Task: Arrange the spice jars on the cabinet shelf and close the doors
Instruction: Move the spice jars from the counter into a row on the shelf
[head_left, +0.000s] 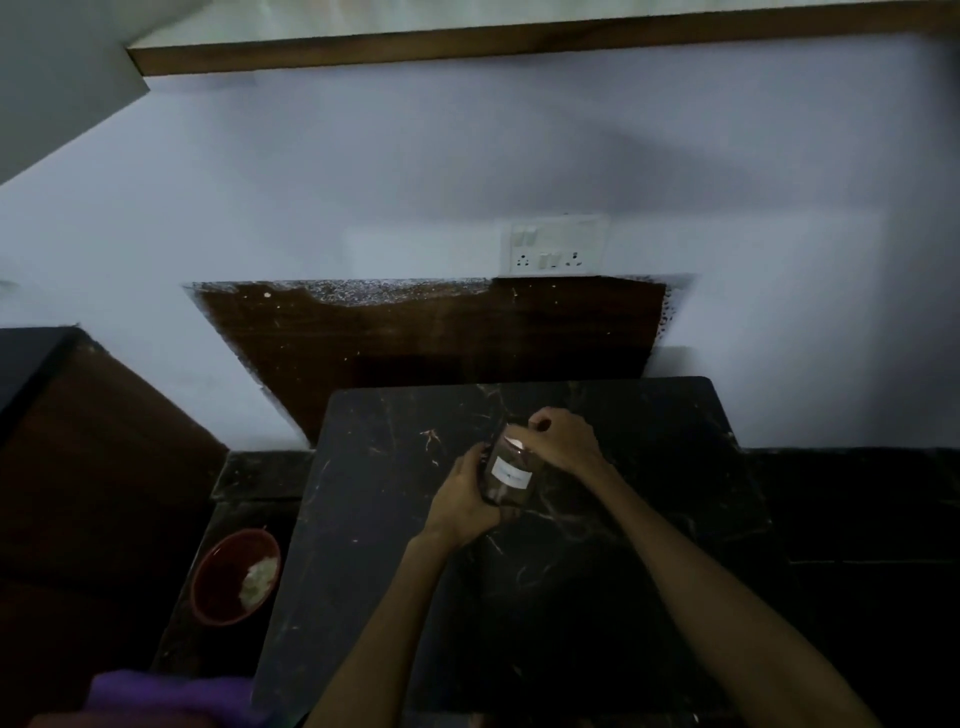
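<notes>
A clear spice jar with dark contents and a white label is held over the black marble table, tilted with its top away from me. My left hand wraps around the jar's body from the left. My right hand grips the jar's top end, which its fingers hide. The underside of a wall cabinet with a wooden edge runs across the top of the view; its doors and shelf are out of sight.
A red bowl with something white in it sits on the dark floor left of the table. A brown cabinet stands at the far left. A switch and socket plate is on the wall above a brown panel. Purple cloth shows at the bottom left.
</notes>
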